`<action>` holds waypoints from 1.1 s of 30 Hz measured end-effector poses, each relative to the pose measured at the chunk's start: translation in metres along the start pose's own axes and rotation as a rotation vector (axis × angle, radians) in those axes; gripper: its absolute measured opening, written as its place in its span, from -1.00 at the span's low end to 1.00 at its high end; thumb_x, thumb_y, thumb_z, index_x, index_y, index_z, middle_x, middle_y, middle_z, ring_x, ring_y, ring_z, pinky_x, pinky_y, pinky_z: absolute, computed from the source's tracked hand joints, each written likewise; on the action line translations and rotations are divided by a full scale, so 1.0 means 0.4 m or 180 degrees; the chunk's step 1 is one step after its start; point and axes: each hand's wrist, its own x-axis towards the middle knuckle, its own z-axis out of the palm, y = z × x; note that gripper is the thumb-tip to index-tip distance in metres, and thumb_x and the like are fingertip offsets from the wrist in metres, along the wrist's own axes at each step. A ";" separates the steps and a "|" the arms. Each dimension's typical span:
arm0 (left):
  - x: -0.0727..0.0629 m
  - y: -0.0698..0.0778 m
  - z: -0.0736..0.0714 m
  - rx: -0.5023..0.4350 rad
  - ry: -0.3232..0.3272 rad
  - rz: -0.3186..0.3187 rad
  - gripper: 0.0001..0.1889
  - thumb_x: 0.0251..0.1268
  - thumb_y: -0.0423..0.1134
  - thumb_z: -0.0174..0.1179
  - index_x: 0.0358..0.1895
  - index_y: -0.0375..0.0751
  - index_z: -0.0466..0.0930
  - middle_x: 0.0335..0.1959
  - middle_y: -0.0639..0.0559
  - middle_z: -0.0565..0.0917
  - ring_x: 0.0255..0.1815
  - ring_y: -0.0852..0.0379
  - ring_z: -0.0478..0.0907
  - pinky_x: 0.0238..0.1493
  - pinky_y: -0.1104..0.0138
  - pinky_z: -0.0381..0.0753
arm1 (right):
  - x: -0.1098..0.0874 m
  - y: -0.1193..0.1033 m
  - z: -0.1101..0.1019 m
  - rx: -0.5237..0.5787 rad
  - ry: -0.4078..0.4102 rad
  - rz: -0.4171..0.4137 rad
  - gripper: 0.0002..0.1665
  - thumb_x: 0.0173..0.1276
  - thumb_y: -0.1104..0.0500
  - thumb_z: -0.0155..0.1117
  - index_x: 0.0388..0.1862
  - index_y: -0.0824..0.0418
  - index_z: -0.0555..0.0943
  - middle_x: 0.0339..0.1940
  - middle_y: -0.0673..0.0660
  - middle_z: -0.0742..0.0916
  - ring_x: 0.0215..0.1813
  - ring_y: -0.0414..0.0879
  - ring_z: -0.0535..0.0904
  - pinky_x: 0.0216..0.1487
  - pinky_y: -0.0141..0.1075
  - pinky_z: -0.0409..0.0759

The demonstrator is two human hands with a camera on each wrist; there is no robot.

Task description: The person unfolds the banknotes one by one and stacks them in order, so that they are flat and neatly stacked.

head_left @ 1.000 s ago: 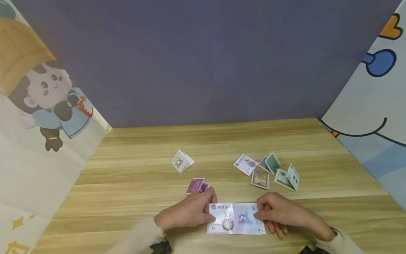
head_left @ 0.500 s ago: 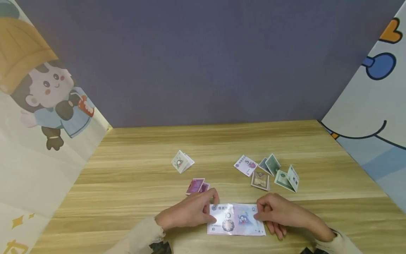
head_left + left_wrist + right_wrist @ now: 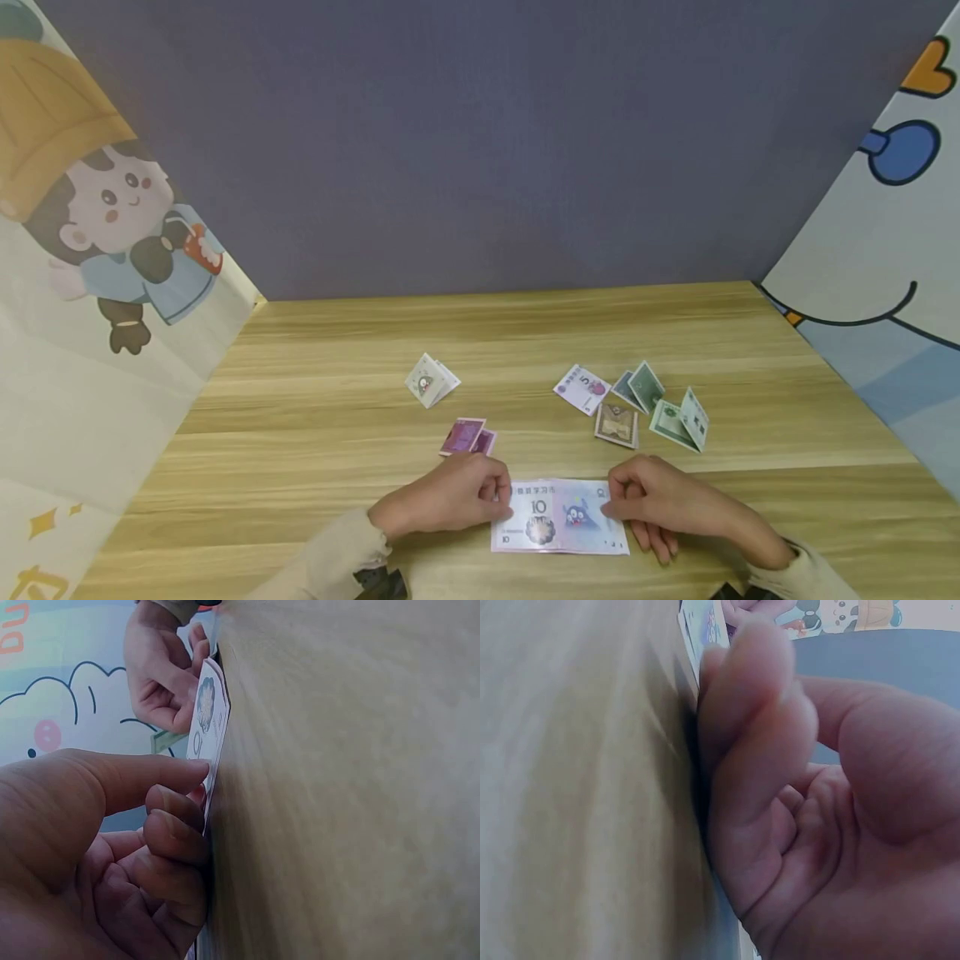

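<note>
Pale 10 note lies spread out on the near part of the bench, a crease down its middle and a hand at each end. The left hand pinches the left edge, thumb on the printed face; the right hand pinches the right edge likewise. Both grips are narrow. The right wrist view hides the contact.

Step in hand, as judged: holding the creased note flat between both ends. The next move appears to call for light, even tension, lest the note spring back along its crease.

Markings: a large "10" on the left half, a smaller "10" at the near left corner. Characters along the far edge are too small to read. The right half bears a blue cartoon figure. No brand is legible.

Far right of it, the 5 note reads "5". No legible writing is found on the brown note or the folded purple note beyond the left hand.
</note>
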 end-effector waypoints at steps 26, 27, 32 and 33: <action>-0.014 0.011 0.002 0.0148 -0.0040 0.0017 -0.88 0.27 -0.20 0.33 -0.38 0.01 0.56 -0.64 0.30 0.43 -0.63 0.43 0.33 -0.56 0.52 0.43 | -0.010 -0.025 0.016 -0.0099 0.0041 -0.0109 -0.72 0.49 0.11 0.20 -0.35 0.30 0.55 -0.70 0.02 0.65 -0.77 -0.30 0.45 -0.81 -0.52 0.31; -0.016 0.014 0.001 0.0171 -0.0062 0.0025 -0.88 0.29 -0.19 0.32 -0.36 0.01 0.55 -0.64 0.29 0.43 -0.63 0.43 0.32 -0.56 0.52 0.42 | -0.010 -0.026 0.016 -0.0111 0.0047 -0.0134 -0.73 0.50 0.12 0.20 -0.34 0.29 0.55 -0.69 0.02 0.65 -0.77 -0.31 0.45 -0.81 -0.52 0.31; -0.030 0.032 -0.005 0.0252 -0.0227 0.0039 -0.87 0.34 -0.10 0.27 -0.27 0.04 0.51 -0.62 0.28 0.42 -0.63 0.42 0.31 -0.60 0.50 0.41 | -0.010 -0.037 0.016 -0.0292 0.0164 -0.0283 -0.77 0.51 0.13 0.17 -0.30 0.26 0.56 -0.64 0.00 0.66 -0.73 -0.34 0.45 -0.80 -0.51 0.36; -0.033 0.036 -0.006 0.0242 -0.0272 0.0037 -0.87 0.35 -0.08 0.26 -0.26 0.04 0.51 -0.62 0.29 0.42 -0.63 0.42 0.32 -0.60 0.49 0.42 | -0.009 -0.039 0.016 -0.0335 0.0203 -0.0310 -0.78 0.51 0.13 0.17 -0.29 0.25 0.56 -0.64 0.00 0.66 -0.72 -0.33 0.46 -0.79 -0.50 0.37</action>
